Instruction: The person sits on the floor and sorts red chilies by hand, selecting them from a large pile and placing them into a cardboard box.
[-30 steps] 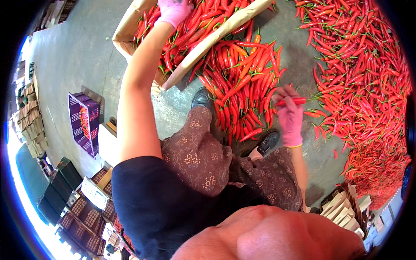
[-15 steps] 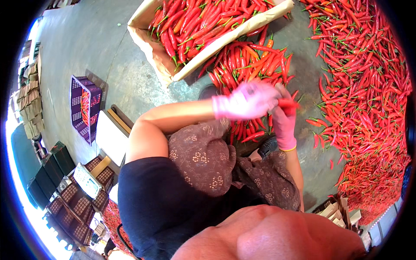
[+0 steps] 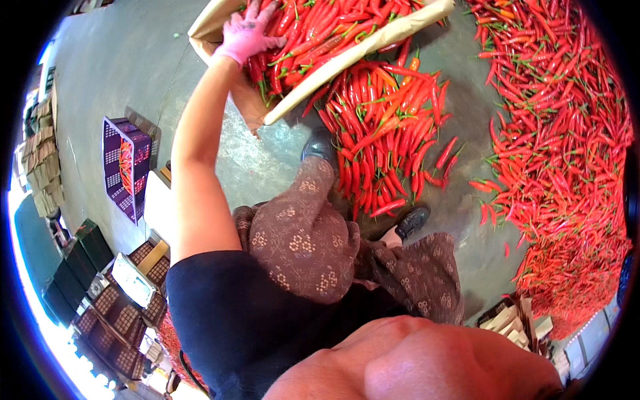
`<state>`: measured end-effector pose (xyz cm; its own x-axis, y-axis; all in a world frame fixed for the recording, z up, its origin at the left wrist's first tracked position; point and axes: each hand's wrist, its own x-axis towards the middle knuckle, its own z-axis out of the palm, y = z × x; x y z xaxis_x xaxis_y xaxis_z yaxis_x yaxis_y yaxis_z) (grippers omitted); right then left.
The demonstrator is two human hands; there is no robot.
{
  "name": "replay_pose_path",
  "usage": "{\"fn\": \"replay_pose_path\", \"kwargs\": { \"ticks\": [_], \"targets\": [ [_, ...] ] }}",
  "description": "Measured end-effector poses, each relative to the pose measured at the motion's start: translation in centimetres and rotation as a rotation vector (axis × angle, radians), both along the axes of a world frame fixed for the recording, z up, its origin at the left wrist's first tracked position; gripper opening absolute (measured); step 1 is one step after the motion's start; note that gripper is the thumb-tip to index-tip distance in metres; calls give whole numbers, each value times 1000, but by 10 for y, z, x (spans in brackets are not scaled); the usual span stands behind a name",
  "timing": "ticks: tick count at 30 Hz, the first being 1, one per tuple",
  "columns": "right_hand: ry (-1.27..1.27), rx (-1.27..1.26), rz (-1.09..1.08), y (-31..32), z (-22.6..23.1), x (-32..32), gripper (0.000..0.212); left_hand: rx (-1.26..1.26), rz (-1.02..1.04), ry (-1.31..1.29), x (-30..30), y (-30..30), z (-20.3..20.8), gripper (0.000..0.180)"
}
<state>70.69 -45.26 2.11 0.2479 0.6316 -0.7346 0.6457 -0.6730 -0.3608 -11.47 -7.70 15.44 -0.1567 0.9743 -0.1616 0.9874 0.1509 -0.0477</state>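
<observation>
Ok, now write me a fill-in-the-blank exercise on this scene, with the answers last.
The glove on the left hand is coloured ____.
The box beneath this hand holds chillies that are mostly ____.
The largest chilli heap lies on the picture's ____ side.
The shoes are coloured ____.

Missing words: pink; red; right; black.

Around you there is a smooth grey floor (image 3: pixel 150 73), with a thin dark line across it and one shiny patch. On your left, a purple perforated crate (image 3: pixel 140 180) is on this floor; farther, you have brown crates (image 3: pixel 100 328) and dark green boxes (image 3: pixel 91 245). Strong white light (image 3: pixel 65 357) fills the left edge.
</observation>
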Motion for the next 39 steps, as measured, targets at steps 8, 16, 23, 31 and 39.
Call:
{"fn": "replay_pose_path", "kwargs": {
  "ticks": [8,16,23,31,39],
  "targets": [
    [-88,-409,-54,-115,60,-26,42,212,-522,-399,80,-49,6,43],
    [-8,-172,126,-75,33,-69,48,1,-462,128,76,-80,-10,35],
    [-458,700,304,122,3,-35,45,-48,-698,-64,129,-1,109,51],
    [-769,616,823,288,-15,-26,18,-171,-1441,-399,388,11,3,37],
    [-255,801,499,201,28,-68,32,-102,-1577,-190,508,-20,-161,13]
  ]
}}
